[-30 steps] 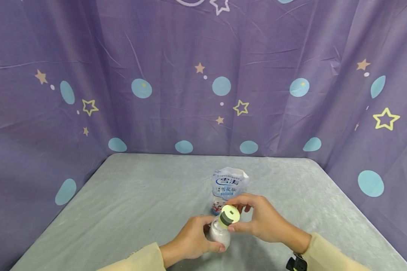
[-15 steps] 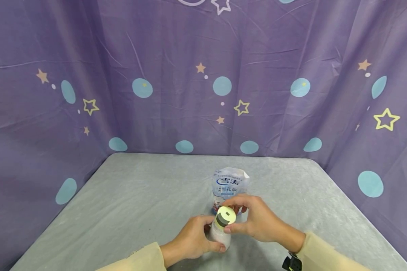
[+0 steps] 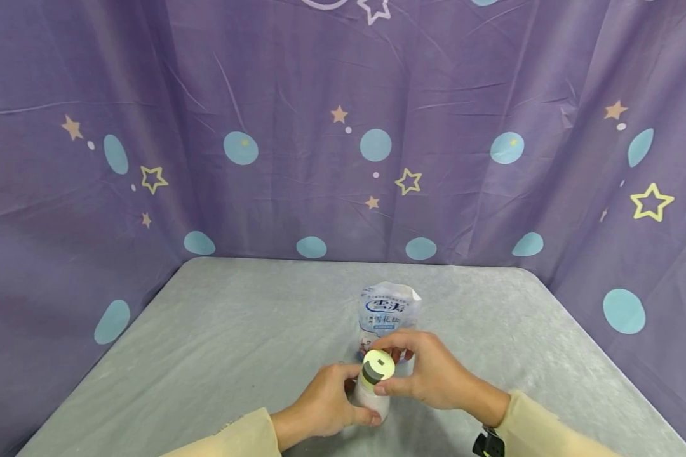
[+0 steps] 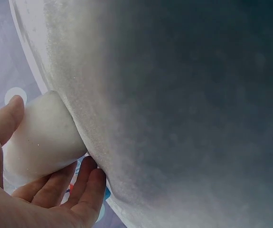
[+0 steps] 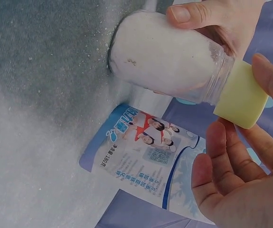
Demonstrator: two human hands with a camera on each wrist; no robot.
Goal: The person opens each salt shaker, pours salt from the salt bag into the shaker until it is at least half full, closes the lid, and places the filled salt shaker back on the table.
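A small clear jar (image 5: 164, 54) filled with white salt stands on the table near its front. My left hand (image 3: 327, 401) grips its body, thumb on the near side and fingers behind, as the left wrist view also shows around the white-filled jar (image 4: 46, 137). On the jar's neck sits a pale yellow cap (image 3: 378, 364) with a dark band at its side. My right hand (image 3: 434, 371) pinches this cap between thumb and fingers; its other fingers hang loosely curled in the right wrist view. Right behind the jar stands a blue and white salt pouch (image 3: 385, 311), its lower part partly hidden by my right hand.
A grey cloth covers the table (image 3: 234, 330), with scattered white grains on it in the right wrist view. A purple curtain (image 3: 297, 95) with stars and dots closes off the back and both sides. A black band (image 3: 488, 442) circles my right wrist.
The cap has come down and left from a tilted place above the jar's mouth onto its neck, my right hand moving with it. The left hand and the jar have stayed put.
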